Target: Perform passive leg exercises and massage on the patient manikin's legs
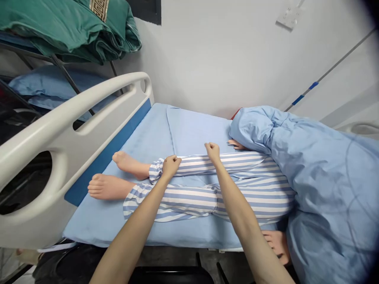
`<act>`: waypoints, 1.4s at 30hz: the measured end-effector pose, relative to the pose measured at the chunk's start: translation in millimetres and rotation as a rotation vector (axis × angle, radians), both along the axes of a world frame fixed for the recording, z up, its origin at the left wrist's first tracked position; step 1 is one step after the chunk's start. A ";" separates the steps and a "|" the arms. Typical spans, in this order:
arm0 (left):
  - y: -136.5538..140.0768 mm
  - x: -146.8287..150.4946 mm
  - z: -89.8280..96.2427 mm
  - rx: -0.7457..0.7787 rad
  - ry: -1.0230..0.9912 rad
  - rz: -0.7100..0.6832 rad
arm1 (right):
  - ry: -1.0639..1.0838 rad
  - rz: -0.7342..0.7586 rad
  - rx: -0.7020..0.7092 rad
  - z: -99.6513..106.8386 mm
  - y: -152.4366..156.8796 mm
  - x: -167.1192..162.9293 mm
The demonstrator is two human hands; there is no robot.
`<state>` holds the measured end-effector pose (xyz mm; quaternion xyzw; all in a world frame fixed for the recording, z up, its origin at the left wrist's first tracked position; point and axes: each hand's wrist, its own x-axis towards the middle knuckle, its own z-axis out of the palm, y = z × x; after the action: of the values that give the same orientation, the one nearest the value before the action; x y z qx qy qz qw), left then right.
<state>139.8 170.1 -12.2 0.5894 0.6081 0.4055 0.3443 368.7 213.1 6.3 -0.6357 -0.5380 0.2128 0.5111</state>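
Observation:
A figure in blue-and-white striped trousers (237,189) lies on a hospital bed with a light blue sheet (189,130), bare feet (106,186) toward the footboard. My left hand (171,165) is a closed fist resting on the far leg near the ankle cuff. My right hand (212,151) is a closed fist on the same far leg, higher up around the knee. Whether either fist pinches the striped cloth, I cannot tell. A light blue quilt (319,173) covers the figure's upper body; one of its hands (235,144) peeks out at the quilt's edge.
A white plastic footboard (74,126) with cut-out handles stands at the left. Behind it a metal rack holds green bedding (74,27) and a blue pillow (44,85). A white wall runs behind the bed. Another hand of the figure (276,242) shows at the near bed edge.

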 end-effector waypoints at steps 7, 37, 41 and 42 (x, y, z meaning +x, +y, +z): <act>22.0 45.9 26.8 0.101 -0.090 0.074 | -0.066 0.000 -0.056 -13.6 -9.1 34.4; 41.3 140.8 7.9 0.011 0.147 0.083 | -0.241 -0.182 0.041 -9.6 -12.3 105.4; 39.0 137.4 7.4 -0.053 0.258 0.041 | -0.249 -0.163 0.002 -3.6 -8.2 110.4; 38.6 137.3 8.7 -0.065 0.272 0.032 | -0.242 -0.147 0.000 -0.2 -5.9 115.4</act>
<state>277.1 208.7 -3.6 0.6176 0.6714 0.3072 0.2709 484.1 207.3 6.1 -0.6943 -0.5477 0.0967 0.4568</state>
